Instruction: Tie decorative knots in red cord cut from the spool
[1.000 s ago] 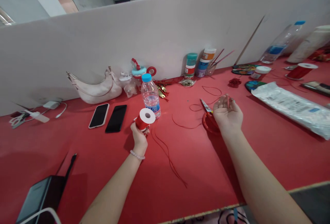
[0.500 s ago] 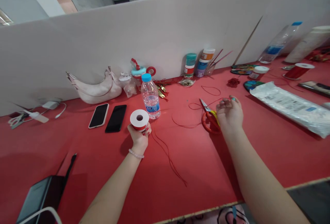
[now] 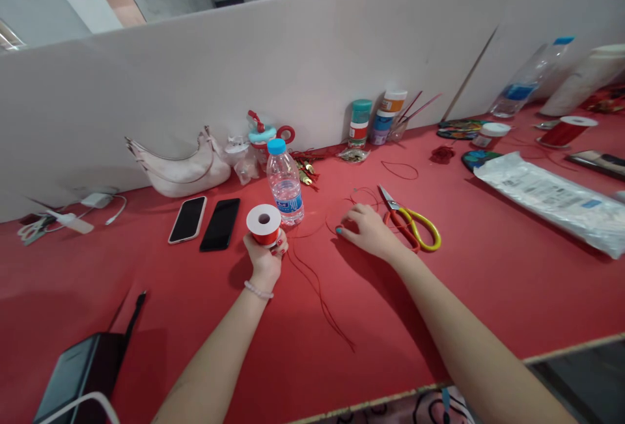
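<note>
My left hand (image 3: 266, 260) is wrapped round a spool of red cord (image 3: 263, 225) with white ends, held upright just in front of a water bottle (image 3: 286, 183). A thin red cord (image 3: 319, 294) trails from the spool across the red table (image 3: 371, 320). My right hand (image 3: 367, 231) rests palm down on the table, fingertips on a red cord strand (image 3: 317, 232) to the right of the bottle. Red-and-yellow scissors (image 3: 410, 222) lie just right of that hand.
Two phones (image 3: 205, 221) and a pale handbag (image 3: 180, 167) lie at the left. Paint jars (image 3: 374, 124) stand against the white partition. A plastic bag (image 3: 551, 199), another red spool (image 3: 566, 131) and a bottle (image 3: 530, 85) are at the right. A black device (image 3: 73, 372) sits near left.
My right hand has left the scissors and moved left, down onto the cord near the bottle. The left hand has turned the spool upright and set it lower.
</note>
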The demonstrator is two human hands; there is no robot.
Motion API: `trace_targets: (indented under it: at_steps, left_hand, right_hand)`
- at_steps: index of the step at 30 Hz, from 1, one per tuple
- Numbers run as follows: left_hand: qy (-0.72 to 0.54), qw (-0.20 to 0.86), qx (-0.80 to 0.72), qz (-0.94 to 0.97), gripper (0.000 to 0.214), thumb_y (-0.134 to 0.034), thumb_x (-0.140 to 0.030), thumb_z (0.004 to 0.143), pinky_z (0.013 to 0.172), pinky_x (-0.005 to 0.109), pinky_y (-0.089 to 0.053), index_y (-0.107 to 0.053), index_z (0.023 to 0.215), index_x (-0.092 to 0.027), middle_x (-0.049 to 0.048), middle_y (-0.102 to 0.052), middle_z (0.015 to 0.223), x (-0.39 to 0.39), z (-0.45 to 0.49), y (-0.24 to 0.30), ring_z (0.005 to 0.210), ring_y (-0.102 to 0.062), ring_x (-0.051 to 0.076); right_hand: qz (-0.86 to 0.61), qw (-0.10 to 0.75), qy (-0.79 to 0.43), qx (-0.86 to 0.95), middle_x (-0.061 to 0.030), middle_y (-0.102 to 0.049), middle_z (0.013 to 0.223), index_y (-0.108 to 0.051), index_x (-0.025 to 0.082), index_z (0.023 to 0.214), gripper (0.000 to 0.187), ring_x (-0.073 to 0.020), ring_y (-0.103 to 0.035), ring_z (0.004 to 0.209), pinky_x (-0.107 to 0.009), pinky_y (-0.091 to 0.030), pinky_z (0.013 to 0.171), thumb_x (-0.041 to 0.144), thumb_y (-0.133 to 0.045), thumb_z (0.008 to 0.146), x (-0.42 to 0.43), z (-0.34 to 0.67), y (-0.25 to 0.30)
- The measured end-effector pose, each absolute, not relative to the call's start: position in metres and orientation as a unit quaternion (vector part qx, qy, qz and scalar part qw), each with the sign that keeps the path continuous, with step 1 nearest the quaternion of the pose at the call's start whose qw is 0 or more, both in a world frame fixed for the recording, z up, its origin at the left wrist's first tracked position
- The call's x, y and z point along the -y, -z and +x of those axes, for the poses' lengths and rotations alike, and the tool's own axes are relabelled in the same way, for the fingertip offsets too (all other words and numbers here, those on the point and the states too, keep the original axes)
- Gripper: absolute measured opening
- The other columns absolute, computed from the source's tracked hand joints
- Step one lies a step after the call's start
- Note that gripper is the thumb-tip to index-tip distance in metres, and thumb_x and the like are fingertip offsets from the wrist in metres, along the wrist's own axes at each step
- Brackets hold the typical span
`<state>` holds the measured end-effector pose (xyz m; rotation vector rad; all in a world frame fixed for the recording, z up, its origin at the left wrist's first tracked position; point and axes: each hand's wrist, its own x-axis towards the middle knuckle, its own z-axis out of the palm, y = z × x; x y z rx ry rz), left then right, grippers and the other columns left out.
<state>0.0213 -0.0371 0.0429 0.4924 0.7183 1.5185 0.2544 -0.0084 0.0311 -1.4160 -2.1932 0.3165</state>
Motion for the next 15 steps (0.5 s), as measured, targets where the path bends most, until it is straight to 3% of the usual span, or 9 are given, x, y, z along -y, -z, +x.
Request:
trace_targets:
  at_steps: [5, 7, 11, 13, 15]
  left_hand:
    - [-0.636, 0.692, -0.264, 0.217, 0.049, -0.032, -0.055, 0.08, 0.037, 0.019, -0.026, -0.057, 0.069, -0.014, -0.0042, -0.036, 0.045, 0.042, 0.02, -0.043, 0.034, -0.027, 0.006]
    - [-0.624, 0.709, -0.245, 0.219, 0.05, -0.032, -0.055, 0.08, 0.038, 0.019, -0.027, -0.059, 0.073, -0.013, -0.0034, -0.039, 0.047, 0.043, 0.02, -0.043, 0.034, -0.029, 0.006]
    - [-0.61, 0.734, -0.227, 0.194, 0.043, -0.036, -0.05, 0.079, 0.04, 0.021, -0.032, -0.058, 0.073, -0.014, -0.0005, -0.047, 0.055, 0.043, 0.02, -0.045, 0.035, -0.034, 0.007]
    - [-0.603, 0.745, -0.228, 0.172, 0.037, -0.04, -0.046, 0.078, 0.043, 0.022, -0.036, -0.057, 0.074, -0.014, 0.0021, -0.052, 0.061, 0.042, 0.02, -0.044, 0.041, -0.043, 0.009]
    - [-0.589, 0.756, -0.238, 0.157, 0.029, -0.044, -0.041, 0.076, 0.045, 0.023, -0.039, -0.057, 0.075, -0.015, 0.0047, -0.056, 0.066, 0.041, 0.02, -0.043, 0.052, -0.054, 0.014]
  right_hand:
    - [-0.508, 0.178, -0.144, 0.83, -0.0091, -0.056, 0.087, -0.056, 0.018, 0.074, 0.014, -0.021, -0.05, 0.085, -0.035, -0.039, 0.077, 0.012, -0.046, 0.081, 0.011, 0.248, -0.026]
    - [-0.505, 0.2, -0.181, 0.82, -0.0075, -0.056, 0.083, -0.051, 0.019, 0.073, 0.014, -0.0195, -0.05, 0.081, -0.034, -0.038, 0.074, 0.012, -0.042, 0.083, 0.012, 0.248, -0.028]
    - [-0.446, 0.29, -0.409, 0.742, -0.001, -0.057, 0.074, -0.042, 0.021, 0.077, 0.009, -0.0127, -0.049, 0.063, -0.027, -0.038, 0.061, 0.018, -0.04, 0.085, 0.014, 0.249, -0.041]
    - [-0.384, 0.331, -0.502, 0.701, 0.0002, -0.059, 0.075, -0.044, 0.021, 0.082, 0.002, -0.0106, -0.048, 0.059, -0.024, -0.036, 0.055, 0.022, -0.045, 0.083, 0.018, 0.248, -0.049]
    - [-0.33, 0.354, -0.561, 0.672, 0.0003, -0.061, 0.078, -0.047, 0.021, 0.091, 0.012, -0.0096, -0.047, 0.059, -0.022, -0.033, 0.052, 0.026, -0.052, 0.081, 0.022, 0.246, -0.056]
